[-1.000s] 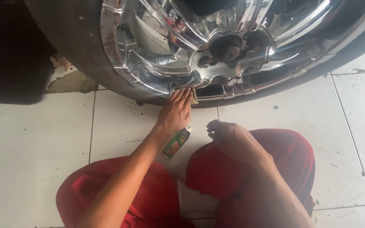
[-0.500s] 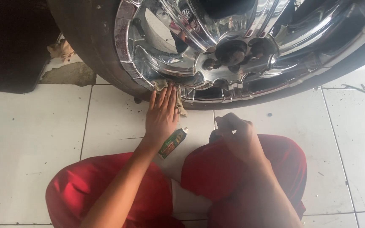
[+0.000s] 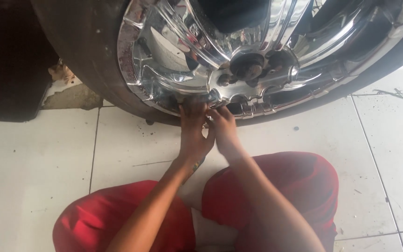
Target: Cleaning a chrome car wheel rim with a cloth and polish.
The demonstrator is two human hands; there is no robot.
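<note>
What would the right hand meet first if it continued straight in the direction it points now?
The right hand points up toward the chrome wheel rim, and its fingertips seem already at the lower edge; depth is unclear.

A garage or car-wash bay: chrome wheel (image 3: 257, 60) on white floor tiles (image 3: 38, 168)

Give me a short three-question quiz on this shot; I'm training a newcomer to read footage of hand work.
1. True or false: both hands touch the chrome wheel.
2. Which hand reaches further left along the rim? A) left hand B) right hand
3. What does the tyre stand on?

Key
1. True: the fingers of both hands press on the lower edge of the rim, below the hub.
2. A.
3. A white tiled floor; the person's knees in red trousers are folded on it. Whether either grip holds a cloth cannot be told.
</note>
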